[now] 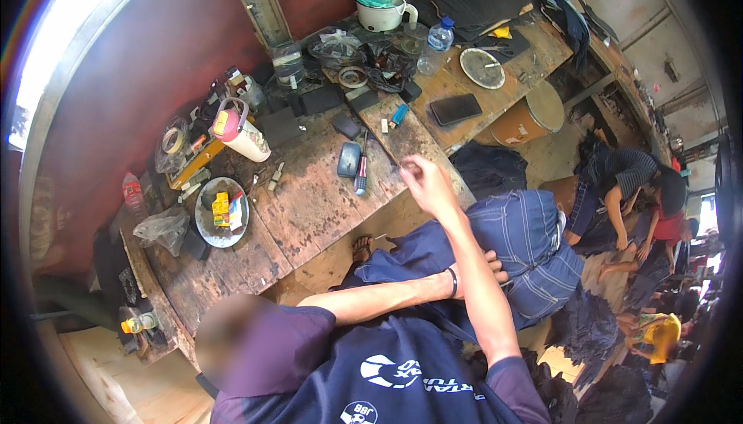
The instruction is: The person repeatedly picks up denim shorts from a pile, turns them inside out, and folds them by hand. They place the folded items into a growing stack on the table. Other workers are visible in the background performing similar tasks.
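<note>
Denim garment (526, 238) under left hand (484, 265), fingers flat; right hand (424, 180) fingers pinched, contents indiscernible. Bowl (207, 227) on worktop (317, 200) holds packets.

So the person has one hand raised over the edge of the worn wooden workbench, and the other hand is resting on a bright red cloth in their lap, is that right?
Not quite. In the head view the raised right hand does hover by the edge of the worn wooden workbench, but the left hand rests on a blue pinstriped denim cloth in the lap, not a bright red one.

folded blue denim (526, 242) on lap
</note>
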A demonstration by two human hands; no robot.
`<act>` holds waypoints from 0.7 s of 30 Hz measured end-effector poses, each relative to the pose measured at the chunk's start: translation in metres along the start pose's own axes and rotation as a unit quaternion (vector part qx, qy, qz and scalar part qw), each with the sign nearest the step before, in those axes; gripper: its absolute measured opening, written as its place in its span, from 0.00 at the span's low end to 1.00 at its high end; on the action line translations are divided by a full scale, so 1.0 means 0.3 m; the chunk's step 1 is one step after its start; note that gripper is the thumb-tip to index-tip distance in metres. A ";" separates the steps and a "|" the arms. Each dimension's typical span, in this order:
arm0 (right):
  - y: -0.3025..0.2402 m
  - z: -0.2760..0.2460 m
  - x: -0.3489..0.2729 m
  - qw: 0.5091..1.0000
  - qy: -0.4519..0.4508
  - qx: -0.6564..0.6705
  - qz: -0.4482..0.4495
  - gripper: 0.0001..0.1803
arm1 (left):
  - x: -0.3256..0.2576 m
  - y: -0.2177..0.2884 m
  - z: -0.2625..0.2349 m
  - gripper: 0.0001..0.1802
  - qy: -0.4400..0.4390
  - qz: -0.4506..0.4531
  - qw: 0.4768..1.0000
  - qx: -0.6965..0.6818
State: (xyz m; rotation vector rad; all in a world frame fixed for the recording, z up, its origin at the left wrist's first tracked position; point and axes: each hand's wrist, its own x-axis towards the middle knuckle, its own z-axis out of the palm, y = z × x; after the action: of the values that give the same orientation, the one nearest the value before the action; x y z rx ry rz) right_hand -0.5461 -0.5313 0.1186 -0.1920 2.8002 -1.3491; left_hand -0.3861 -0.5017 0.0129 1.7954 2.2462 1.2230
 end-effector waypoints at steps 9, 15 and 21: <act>0.051 0.399 0.306 1.000 -0.003 -0.001 -0.003 0.11 | -0.018 -0.007 0.015 0.32 0.052 0.012 0.994 0.091; -0.244 0.811 0.184 0.951 -0.240 -0.110 -0.161 0.26 | 0.061 0.046 -0.200 0.34 -0.123 -0.094 0.972 -0.176; -0.249 1.080 0.191 0.944 -0.237 -0.207 -0.100 0.20 | 0.027 0.053 -0.234 0.34 -0.095 -0.085 0.980 -0.153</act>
State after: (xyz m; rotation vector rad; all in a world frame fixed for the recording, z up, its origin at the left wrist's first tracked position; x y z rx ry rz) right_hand -0.5702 -0.8362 -0.0237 -0.7217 2.6399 -0.5944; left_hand -0.4082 -0.5333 0.0743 1.5043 1.9382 1.2268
